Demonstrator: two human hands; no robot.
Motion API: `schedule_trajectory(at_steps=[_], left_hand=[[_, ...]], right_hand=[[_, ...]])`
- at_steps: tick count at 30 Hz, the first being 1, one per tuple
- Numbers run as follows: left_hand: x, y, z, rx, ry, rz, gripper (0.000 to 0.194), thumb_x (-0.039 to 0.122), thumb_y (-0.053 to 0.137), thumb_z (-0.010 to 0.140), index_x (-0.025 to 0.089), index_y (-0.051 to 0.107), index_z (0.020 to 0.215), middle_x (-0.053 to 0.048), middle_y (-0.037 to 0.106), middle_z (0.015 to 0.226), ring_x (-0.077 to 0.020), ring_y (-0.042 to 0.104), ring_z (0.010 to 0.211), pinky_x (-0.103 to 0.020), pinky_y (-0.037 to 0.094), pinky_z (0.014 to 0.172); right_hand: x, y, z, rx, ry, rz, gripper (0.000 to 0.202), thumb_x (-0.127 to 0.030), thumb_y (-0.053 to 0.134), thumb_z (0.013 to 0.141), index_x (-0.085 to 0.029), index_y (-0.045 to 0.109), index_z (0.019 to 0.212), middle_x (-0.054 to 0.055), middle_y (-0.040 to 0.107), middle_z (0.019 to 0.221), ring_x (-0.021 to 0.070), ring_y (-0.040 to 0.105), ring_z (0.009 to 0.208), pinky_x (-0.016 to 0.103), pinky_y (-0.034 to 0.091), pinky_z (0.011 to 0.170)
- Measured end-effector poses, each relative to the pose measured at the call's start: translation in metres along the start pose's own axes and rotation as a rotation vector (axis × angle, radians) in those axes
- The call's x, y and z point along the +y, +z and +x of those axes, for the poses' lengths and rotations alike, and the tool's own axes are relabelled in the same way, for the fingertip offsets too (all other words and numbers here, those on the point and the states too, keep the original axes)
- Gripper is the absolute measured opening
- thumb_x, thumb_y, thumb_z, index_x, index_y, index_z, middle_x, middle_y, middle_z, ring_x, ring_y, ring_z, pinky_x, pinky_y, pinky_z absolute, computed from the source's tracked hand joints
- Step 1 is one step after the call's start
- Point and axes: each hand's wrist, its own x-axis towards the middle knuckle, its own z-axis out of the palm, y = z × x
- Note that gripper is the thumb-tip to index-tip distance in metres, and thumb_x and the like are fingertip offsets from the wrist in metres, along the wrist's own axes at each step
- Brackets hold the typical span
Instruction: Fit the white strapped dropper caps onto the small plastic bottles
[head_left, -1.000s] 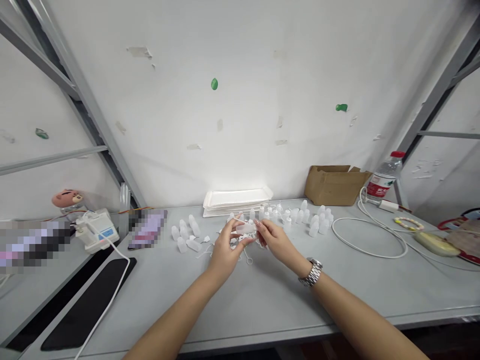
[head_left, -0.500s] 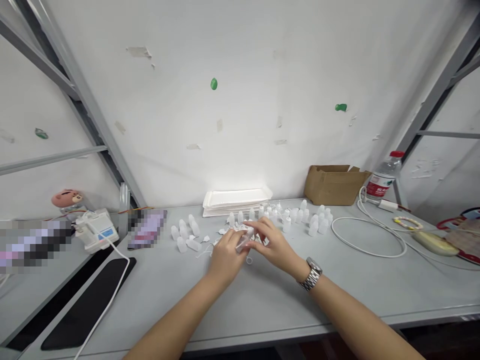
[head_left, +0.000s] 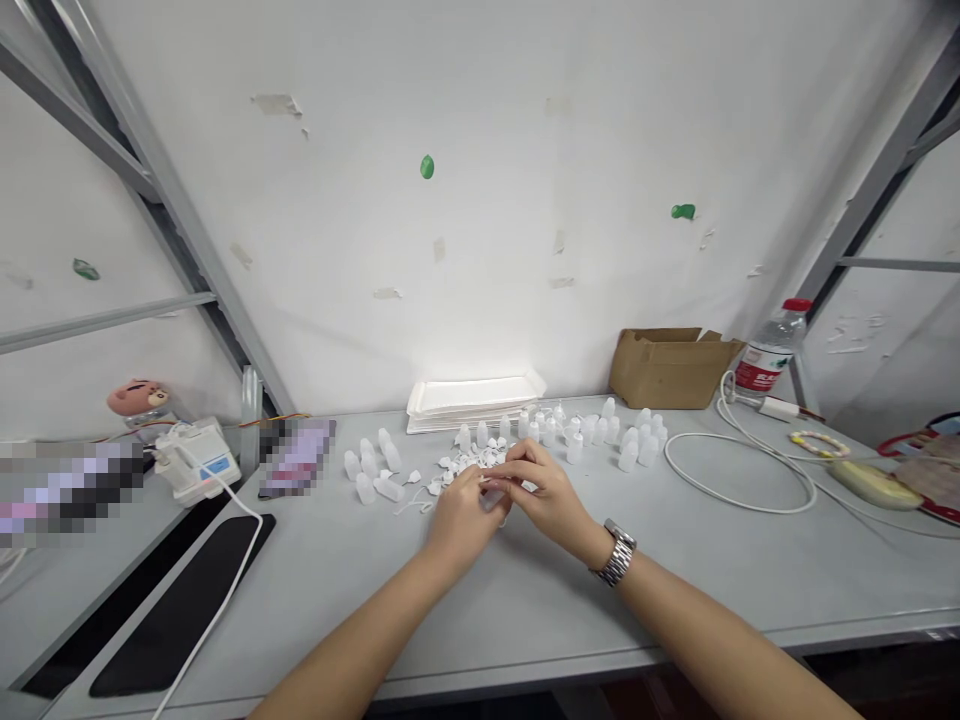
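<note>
Over the middle of the tabletop (head_left: 555, 610), your left hand (head_left: 463, 515) and right hand (head_left: 549, 497) meet, fingertips drawn together on a small translucent bottle (head_left: 491, 498), which your fingers mostly hide. Just beyond your fingertips, white caps (head_left: 471, 460) lie scattered, so your room forward is tight; a stack of white trays (head_left: 476, 395) stands behind them, near the wall (head_left: 480, 250). To your left, past a gap, sits a small group of bottles (head_left: 367, 457); to your right, more bottles (head_left: 646, 438) stand close together, with the cardboard box (head_left: 667, 370) behind. Farther right, a looped cable (head_left: 750, 508) bounds that side, while a black mat (head_left: 184, 610) lies well out left. Your widest stretch is toward you: bare grey surface runs from under your wrists to the front edge (head_left: 540, 670).
</note>
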Motion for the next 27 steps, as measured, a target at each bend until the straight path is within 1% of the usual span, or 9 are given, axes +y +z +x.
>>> schedule_trajectory(at_steps=[2,4,6,8,11,16,21,24,27], left_hand=[[0.000,0.000,0.000,-0.007,0.022,-0.012,0.005,0.022,0.054,0.073,0.018,0.057,0.072,0.001,0.054,0.069,-0.0133,0.052,0.064,-0.026,0.041,0.060],[-0.001,0.000,-0.001,-0.016,0.034,-0.031,0.011,0.027,0.055,0.075,0.019,0.059,0.081,0.000,0.057,0.074,-0.0143,0.054,0.069,-0.027,0.043,0.063],[-0.001,0.000,-0.001,-0.016,0.031,-0.040,0.015,0.029,0.055,0.076,0.020,0.060,0.087,-0.002,0.058,0.079,-0.0150,0.056,0.072,-0.027,0.043,0.066],[-0.001,0.000,-0.001,-0.008,0.029,-0.030,0.017,0.031,0.055,0.076,0.020,0.061,0.088,-0.002,0.059,0.079,-0.0150,0.056,0.071,-0.028,0.044,0.066],[-0.003,0.001,-0.001,0.006,0.042,-0.011,0.019,0.032,0.056,0.076,0.019,0.061,0.090,-0.002,0.058,0.078,-0.0143,0.056,0.068,-0.028,0.044,0.065],[-0.004,0.000,-0.001,0.041,0.069,-0.011,0.020,0.033,0.055,0.077,0.019,0.061,0.091,-0.002,0.058,0.078,-0.0139,0.055,0.066,-0.027,0.045,0.063],[-0.003,-0.002,-0.001,0.071,0.075,-0.018,0.019,0.031,0.056,0.077,0.019,0.060,0.090,-0.002,0.060,0.079,-0.0138,0.055,0.067,-0.027,0.046,0.063],[-0.003,-0.002,-0.001,0.067,0.078,-0.011,0.018,0.032,0.056,0.077,0.019,0.060,0.090,-0.002,0.060,0.080,-0.0139,0.056,0.067,-0.027,0.046,0.063],[-0.004,-0.001,-0.001,0.056,0.081,0.004,0.018,0.031,0.056,0.077,0.020,0.060,0.090,-0.002,0.059,0.078,-0.0141,0.056,0.066,-0.027,0.045,0.062]], right_hand=[[-0.001,-0.002,0.002,0.053,0.094,0.046,0.011,-0.027,0.058,0.079,-0.026,0.069,0.081,0.002,0.049,0.076,0.0153,0.050,0.073,0.031,0.045,0.066],[-0.001,-0.005,0.003,0.107,0.197,0.108,0.009,-0.030,0.060,0.077,-0.025,0.068,0.077,0.002,0.051,0.076,0.0153,0.050,0.072,0.031,0.044,0.065],[-0.001,-0.007,0.005,0.157,0.277,0.173,0.012,-0.034,0.062,0.075,-0.023,0.067,0.073,0.002,0.051,0.076,0.0149,0.050,0.071,0.030,0.042,0.063],[-0.002,-0.009,0.007,0.199,0.318,0.230,0.014,-0.036,0.063,0.074,-0.022,0.066,0.071,0.001,0.051,0.075,0.0137,0.049,0.068,0.029,0.041,0.060],[-0.002,-0.011,0.009,0.235,0.330,0.283,0.015,-0.036,0.064,0.073,-0.021,0.065,0.070,0.000,0.048,0.073,0.0113,0.047,0.062,0.028,0.040,0.057],[-0.004,-0.014,0.010,0.243,0.335,0.314,0.014,-0.035,0.064,0.073,-0.021,0.066,0.070,0.000,0.048,0.073,0.0099,0.046,0.059,0.027,0.040,0.056],[-0.005,-0.016,0.010,0.206,0.351,0.327,0.015,-0.035,0.063,0.074,-0.021,0.067,0.071,0.000,0.050,0.069,0.0113,0.047,0.061,0.028,0.040,0.059],[-0.004,-0.016,0.011,0.188,0.400,0.407,0.017,-0.035,0.065,0.071,-0.019,0.065,0.068,0.000,0.050,0.067,0.0106,0.046,0.058,0.027,0.040,0.057],[-0.001,-0.015,0.012,0.156,0.502,0.588,0.018,-0.035,0.067,0.069,-0.018,0.061,0.065,-0.002,0.049,0.060,0.0096,0.044,0.055,0.025,0.039,0.055]])
